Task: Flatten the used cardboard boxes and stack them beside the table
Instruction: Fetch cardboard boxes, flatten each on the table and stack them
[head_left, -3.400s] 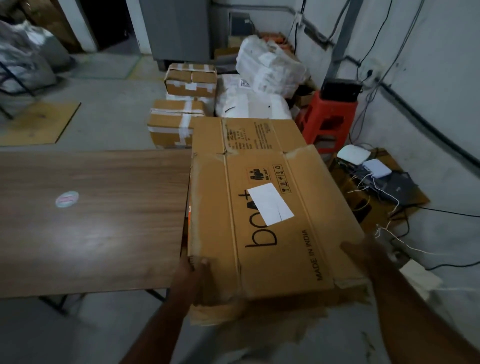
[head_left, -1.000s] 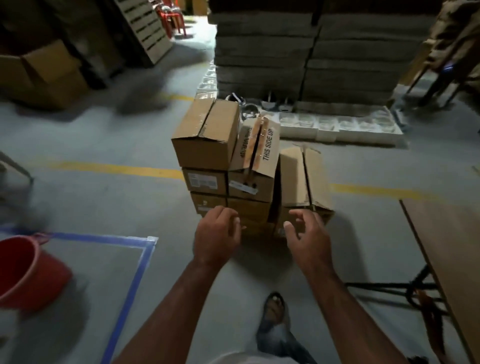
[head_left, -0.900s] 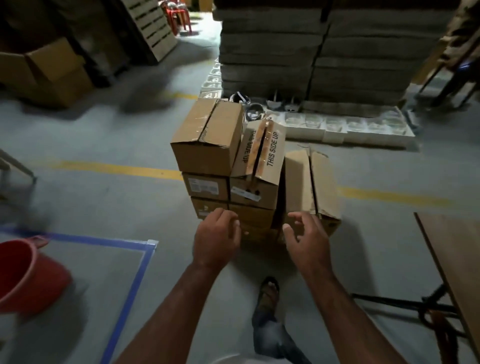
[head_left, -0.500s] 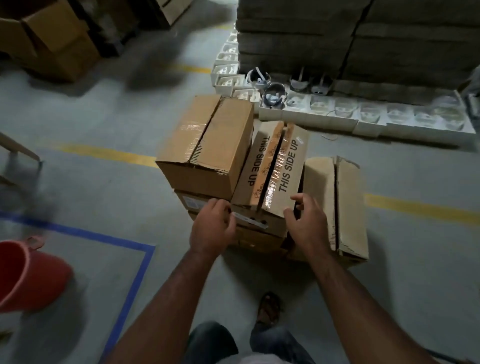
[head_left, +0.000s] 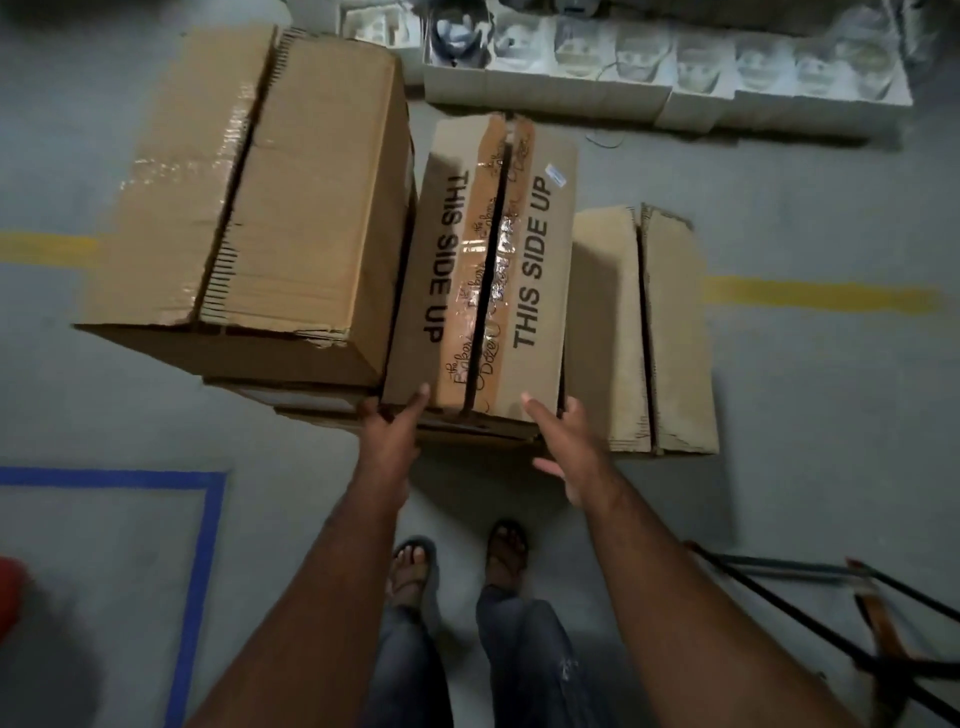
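Several brown cardboard boxes stand in a stack on the grey floor. The middle box (head_left: 540, 270) is printed "THIS SIDE UP" and has a slit tape seam along its top. A larger taped box (head_left: 311, 197) sits higher on its left. A lower box (head_left: 608, 332) stands on its right. My left hand (head_left: 389, 431) touches the middle box's near left corner, one finger lying over the top edge. My right hand (head_left: 571, 441) is at the near right corner with its fingers straight. Neither hand curls round the box.
White trays (head_left: 675, 98) holding small items line the floor behind the boxes. A yellow floor line (head_left: 815, 296) runs across, and blue tape (head_left: 202, 545) marks a zone at the left. A red bucket edge (head_left: 8, 597) shows far left. Dark table legs (head_left: 810, 623) cross the lower right. My sandalled feet (head_left: 457, 566) stand just before the stack.
I have leaned in over the stack, so the boxes look much larger. Both hands have moved up from the lower boxes to the near top corners of the "THIS SIDE UP" box.
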